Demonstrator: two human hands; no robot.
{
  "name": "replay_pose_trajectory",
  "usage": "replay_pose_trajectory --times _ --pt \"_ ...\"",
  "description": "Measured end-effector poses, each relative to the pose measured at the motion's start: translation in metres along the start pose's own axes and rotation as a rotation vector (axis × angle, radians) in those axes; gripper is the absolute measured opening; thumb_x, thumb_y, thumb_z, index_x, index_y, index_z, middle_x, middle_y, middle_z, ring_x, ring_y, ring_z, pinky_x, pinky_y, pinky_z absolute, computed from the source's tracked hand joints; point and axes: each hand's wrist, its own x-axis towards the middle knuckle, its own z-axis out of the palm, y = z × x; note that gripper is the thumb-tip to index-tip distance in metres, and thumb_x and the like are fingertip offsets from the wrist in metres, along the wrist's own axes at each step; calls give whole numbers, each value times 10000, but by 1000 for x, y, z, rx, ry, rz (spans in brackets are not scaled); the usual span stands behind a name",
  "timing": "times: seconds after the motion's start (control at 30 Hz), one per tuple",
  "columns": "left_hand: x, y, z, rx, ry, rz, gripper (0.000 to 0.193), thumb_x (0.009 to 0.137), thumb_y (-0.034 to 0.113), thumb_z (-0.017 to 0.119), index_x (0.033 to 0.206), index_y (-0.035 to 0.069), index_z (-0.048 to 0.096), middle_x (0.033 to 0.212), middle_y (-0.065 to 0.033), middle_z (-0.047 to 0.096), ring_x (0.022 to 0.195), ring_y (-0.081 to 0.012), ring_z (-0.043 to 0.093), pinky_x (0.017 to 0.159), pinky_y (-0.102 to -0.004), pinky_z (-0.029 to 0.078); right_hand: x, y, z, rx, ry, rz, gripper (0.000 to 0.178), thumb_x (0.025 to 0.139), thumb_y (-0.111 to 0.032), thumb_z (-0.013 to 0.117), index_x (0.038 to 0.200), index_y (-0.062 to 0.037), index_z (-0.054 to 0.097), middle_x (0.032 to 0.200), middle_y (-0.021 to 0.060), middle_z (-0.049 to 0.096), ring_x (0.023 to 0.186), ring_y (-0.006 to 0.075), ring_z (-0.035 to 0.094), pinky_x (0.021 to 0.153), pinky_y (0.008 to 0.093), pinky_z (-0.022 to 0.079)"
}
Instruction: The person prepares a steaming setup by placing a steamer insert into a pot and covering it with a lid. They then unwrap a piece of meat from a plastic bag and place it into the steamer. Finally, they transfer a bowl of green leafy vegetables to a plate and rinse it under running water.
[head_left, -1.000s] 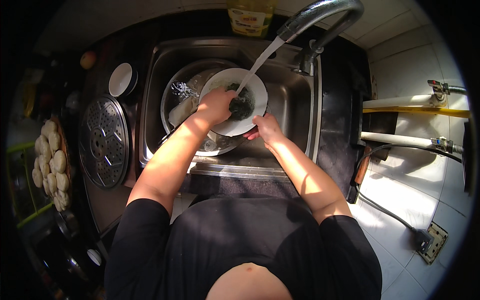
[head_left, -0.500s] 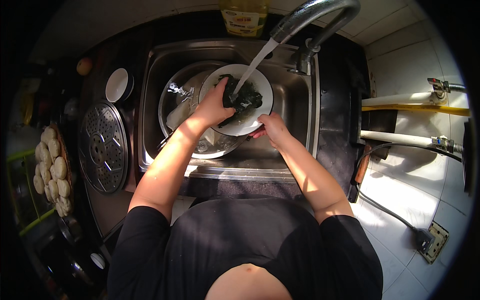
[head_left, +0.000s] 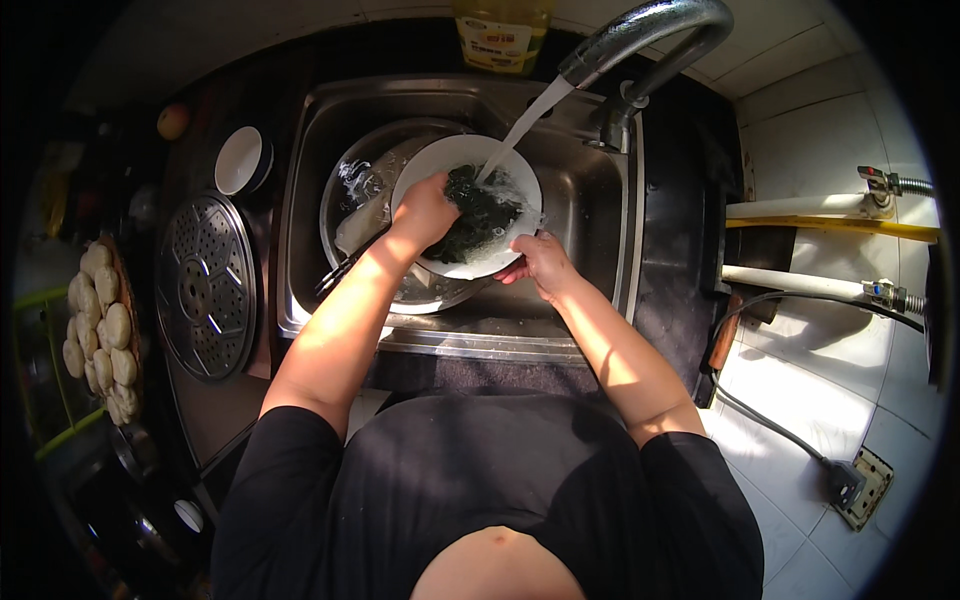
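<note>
Water from the faucet point(head_left: 645, 30) pours into a white bowl point(head_left: 428, 160) held over the sink. In the bowl lies a wet, dark green clump like seaweed point(head_left: 478, 218), with splashing water around it. My left hand point(head_left: 424, 212) reaches in from the bowl's left side, fingers curled into the clump and fingertips partly hidden. At the lower right rim, my right hand point(head_left: 541, 266) grips the bowl, thumb on top and fingers beneath. Below the bowl sits a large metal basin point(head_left: 340, 165) with water and a pale item point(head_left: 362, 226) in it.
The steel sink point(head_left: 592, 250) surrounds the basin. To its left are a perforated steamer plate point(head_left: 205, 285), a small bowl point(head_left: 243, 160), and a tray of pale dough rounds point(head_left: 102, 330). A bottle of yellow liquid point(head_left: 500, 38) stands behind the sink. Pipes point(head_left: 800, 275) run along the right wall.
My left hand's fingers, spread over the clump before, are now drawn together at its left side. More water churns in the bowl, which has shifted slightly left. My right hand keeps its grip.
</note>
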Motion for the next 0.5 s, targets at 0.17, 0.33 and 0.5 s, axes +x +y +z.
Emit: replay_pose_trajectory --times 0.17,0.33,0.5 --pt "-3 8 -6 -80 -44 5 353 705 52 581 1045 -25 530 1023 -146 576 964 -238 541 857 -287 397 2 5 -5 -16 3 21 283 725 -100 392 884 96 520 742 192 600 538 231 594 447 273 483" --pt "-12 11 -15 -236 -82 183 330 754 55 572 1075 -7 532 1097 -125 544 1061 -208 480 912 -275 348 6 8 -12 -37 25 20 275 731 -100 389 891 79 524 747 188 599 539 229 592 457 278 485" --pt "-18 -10 -32 -330 153 32 427 740 170 611 1136 50 507 1090 -143 550 942 -200 542 812 -269 408 1 11 -18 -21 -3 36 277 738 -86 384 911 96 500 750 187 593 542 229 591 455 279 485"
